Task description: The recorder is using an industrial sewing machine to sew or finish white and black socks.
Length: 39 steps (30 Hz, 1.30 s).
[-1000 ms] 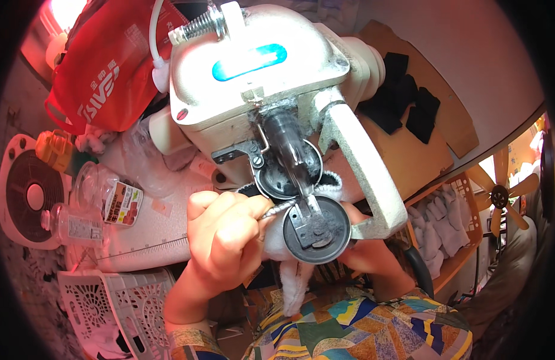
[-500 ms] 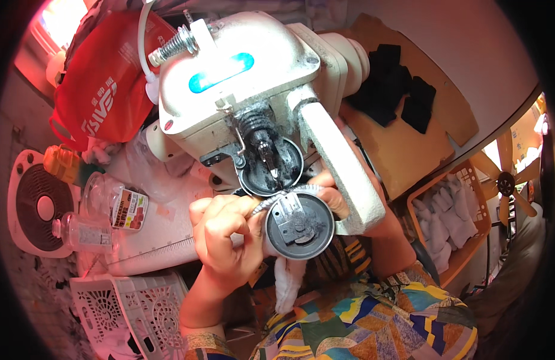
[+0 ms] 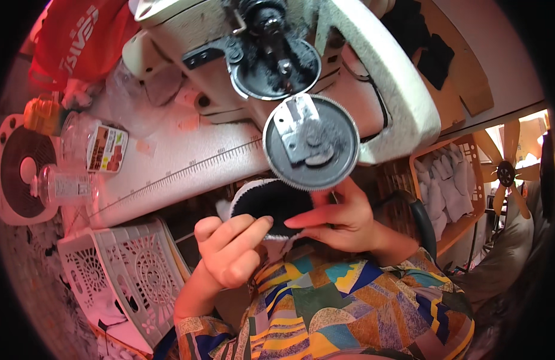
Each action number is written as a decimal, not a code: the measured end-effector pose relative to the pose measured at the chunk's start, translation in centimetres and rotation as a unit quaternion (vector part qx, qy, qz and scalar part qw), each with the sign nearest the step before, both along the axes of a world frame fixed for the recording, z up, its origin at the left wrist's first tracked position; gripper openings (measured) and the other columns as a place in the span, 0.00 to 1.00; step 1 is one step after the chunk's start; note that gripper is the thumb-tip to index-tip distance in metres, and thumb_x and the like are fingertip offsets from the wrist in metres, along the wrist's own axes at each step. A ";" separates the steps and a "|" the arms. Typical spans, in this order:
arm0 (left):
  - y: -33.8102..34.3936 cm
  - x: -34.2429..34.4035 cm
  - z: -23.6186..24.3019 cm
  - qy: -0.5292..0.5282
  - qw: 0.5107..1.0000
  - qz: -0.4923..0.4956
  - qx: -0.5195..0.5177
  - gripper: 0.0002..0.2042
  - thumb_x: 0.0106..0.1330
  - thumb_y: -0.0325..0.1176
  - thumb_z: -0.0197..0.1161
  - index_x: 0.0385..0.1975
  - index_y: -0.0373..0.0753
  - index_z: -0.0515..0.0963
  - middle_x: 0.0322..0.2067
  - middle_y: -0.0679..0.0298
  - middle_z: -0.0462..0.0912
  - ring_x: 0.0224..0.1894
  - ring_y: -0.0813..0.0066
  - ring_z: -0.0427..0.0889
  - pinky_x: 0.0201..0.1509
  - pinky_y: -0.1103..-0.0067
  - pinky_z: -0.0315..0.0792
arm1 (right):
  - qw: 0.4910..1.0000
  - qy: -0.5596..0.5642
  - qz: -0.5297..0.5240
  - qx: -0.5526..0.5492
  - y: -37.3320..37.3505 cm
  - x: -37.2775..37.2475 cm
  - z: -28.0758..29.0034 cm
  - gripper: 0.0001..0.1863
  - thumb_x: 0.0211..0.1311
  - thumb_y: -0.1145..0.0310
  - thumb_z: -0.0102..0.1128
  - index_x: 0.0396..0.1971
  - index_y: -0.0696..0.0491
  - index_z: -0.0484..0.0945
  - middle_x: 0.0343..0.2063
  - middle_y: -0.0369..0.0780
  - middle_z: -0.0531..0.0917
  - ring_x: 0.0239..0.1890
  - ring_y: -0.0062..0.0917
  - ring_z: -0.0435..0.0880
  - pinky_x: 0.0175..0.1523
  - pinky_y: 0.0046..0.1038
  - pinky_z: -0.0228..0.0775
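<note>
White-rimmed black cloth point(image 3: 265, 201) is at our hands, below the round wheel point(image 3: 316, 144).
Our left hand point(image 3: 229, 246) pinches it; our right hand point(image 3: 346, 222) touches it, but we can't tell if it grips. Its far rim looks sewn, so that part seems done; we can't see what's left.

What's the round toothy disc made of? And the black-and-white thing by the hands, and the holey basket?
Disc: probably metal, dull grey, with a shiny plate on it. Black-and-white piece: seemingly soft cloth; its pale edge looks fuzzy. Basket: likely hard, pale plastic, with neat cut-out patterns.
</note>
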State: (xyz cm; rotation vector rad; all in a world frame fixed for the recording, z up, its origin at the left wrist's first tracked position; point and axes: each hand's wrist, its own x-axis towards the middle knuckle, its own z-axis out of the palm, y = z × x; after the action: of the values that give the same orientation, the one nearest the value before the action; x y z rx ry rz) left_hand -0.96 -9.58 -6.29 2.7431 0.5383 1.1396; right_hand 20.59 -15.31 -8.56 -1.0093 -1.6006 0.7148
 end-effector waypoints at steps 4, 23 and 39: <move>-1.4 -1.4 1.1 0.014 0.998 -0.021 0.058 0.17 0.50 0.33 0.60 0.28 0.42 0.55 0.35 0.54 0.85 0.32 0.70 0.81 0.37 0.74 0.56 | 0.991 -0.041 0.012 0.129 -0.4 -0.1 0.9 0.15 0.41 0.74 0.74 0.34 0.49 0.86 0.27 0.33 0.69 0.29 0.25 0.68 0.33 0.25 0.60; -5.9 -3.0 2.0 0.066 0.985 -0.026 0.157 0.15 0.60 0.26 0.57 0.31 0.45 0.54 0.34 0.62 0.86 0.35 0.74 0.80 0.41 0.73 0.55 | 0.984 -0.083 -0.042 0.154 -3.7 -0.6 2.8 0.16 0.39 0.70 0.76 0.33 0.45 0.84 0.30 0.31 0.70 0.31 0.23 0.67 0.35 0.24 0.58; -6.1 -1.4 -4.9 -0.100 0.934 0.061 -0.337 0.33 0.56 0.28 0.69 0.58 0.33 0.58 0.45 0.56 0.77 0.47 0.70 0.78 0.54 0.76 0.70 | 0.993 -0.101 0.045 0.039 -4.8 -3.6 2.2 0.08 0.55 0.73 0.59 0.34 0.57 0.74 0.34 0.44 0.79 0.33 0.40 0.81 0.37 0.34 0.74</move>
State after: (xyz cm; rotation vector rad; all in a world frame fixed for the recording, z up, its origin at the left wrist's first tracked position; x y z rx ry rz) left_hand -2.32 -15.67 -11.17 2.0074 0.8826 0.9982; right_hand 16.97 -20.13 -6.35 -0.9817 -1.8453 0.6209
